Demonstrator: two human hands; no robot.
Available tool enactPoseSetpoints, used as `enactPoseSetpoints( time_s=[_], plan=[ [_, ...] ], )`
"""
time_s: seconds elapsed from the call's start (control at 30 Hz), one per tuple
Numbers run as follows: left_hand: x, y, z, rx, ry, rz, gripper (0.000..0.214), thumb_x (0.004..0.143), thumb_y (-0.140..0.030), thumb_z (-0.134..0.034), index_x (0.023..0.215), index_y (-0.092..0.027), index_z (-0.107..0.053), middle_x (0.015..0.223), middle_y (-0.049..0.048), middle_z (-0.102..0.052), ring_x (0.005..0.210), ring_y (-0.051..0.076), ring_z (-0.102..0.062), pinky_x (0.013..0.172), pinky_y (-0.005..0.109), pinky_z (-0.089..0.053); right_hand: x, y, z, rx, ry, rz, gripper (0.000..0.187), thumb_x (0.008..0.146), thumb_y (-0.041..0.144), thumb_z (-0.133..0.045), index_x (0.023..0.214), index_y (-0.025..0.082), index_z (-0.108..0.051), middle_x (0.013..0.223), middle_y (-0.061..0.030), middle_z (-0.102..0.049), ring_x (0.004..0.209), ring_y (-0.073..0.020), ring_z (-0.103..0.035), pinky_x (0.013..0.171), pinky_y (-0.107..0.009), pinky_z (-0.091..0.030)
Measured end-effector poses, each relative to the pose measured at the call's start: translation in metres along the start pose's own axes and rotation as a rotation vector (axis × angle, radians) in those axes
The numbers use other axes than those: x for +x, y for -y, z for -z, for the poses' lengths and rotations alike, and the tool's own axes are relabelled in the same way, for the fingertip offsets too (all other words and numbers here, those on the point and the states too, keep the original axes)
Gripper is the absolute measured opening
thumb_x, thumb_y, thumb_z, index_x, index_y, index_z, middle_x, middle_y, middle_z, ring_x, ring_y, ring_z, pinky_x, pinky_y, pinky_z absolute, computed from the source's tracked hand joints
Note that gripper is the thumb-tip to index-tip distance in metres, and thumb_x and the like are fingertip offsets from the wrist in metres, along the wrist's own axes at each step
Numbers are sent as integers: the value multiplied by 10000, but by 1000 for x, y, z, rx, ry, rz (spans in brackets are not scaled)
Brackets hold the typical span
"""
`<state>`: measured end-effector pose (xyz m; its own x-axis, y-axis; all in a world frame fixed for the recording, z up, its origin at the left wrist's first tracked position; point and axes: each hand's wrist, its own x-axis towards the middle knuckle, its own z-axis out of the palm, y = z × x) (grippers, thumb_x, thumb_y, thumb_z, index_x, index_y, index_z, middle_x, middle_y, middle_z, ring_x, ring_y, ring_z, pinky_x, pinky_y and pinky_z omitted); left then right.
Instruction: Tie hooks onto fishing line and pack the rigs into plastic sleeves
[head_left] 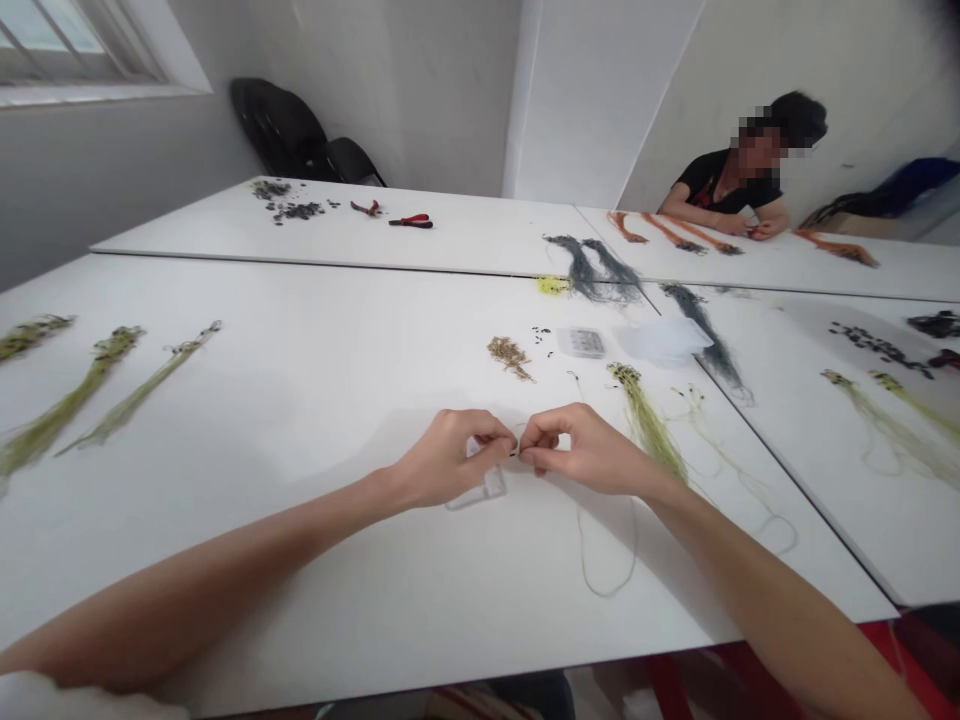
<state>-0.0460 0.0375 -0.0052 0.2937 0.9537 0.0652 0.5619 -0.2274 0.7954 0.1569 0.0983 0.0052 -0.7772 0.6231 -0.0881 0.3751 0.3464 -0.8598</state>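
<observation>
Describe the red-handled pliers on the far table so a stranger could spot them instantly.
At the far white table, find the dark scattered pieces near its back edge. Just right of them lie two red-handled tools. The pliers are the rightmost, longer and straighter than the smaller tool beside them.

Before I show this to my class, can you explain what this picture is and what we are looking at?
There is no machine here: these are a person's two bare hands, the left hand and the right hand, filmed by one camera worn on their head, looking forward and down. Their fingertips pinch a small dark piece, too small to identify. On the white table lie bundles of greenish strands and a small clear plastic box. Further off are red-handled pliers and a co-worker.
</observation>
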Motion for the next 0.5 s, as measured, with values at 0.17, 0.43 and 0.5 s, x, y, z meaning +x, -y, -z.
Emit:
enactPoseSetpoints(
  time_s=[0.17, 0.43, 0.5],
  plan=[
    [4, 0, 9, -120, 80, 36, 209, 901, -274, -524, 976, -185, -698, 910, 22, -699, 831, 149, -618, 786, 268, -479, 2, 1, 5, 50, -4, -27, 69, 806, 188, -592, 756, 177, -638, 648, -3, -646, 634, -128, -586, 658, -263, -439],
    [3, 0, 3, -195, 115, 3, 159, 859, -265, -598, 936, -163, -694, 900, 37, -696, 808, 144, -606, 787, 275, -492, 2, -3, 8, 141, 110, -30, 38, 775, 206, -651, 789, 171, -657, 655, -5, -650, 647, -130, -588, 673, -262, -434],
    [2, -1, 3, -198, 122, -12, 139, 853, -242, -599, 926, -162, -686, 890, 32, -691, 790, 137, -600, 774, 270, -492, 3, -5, 9, 177, 160, -37, 56, 777, 218, -656, 803, 169, -664, 657, -8, -653, 649, -133, -593, 673, -263, -436]
  ],
)
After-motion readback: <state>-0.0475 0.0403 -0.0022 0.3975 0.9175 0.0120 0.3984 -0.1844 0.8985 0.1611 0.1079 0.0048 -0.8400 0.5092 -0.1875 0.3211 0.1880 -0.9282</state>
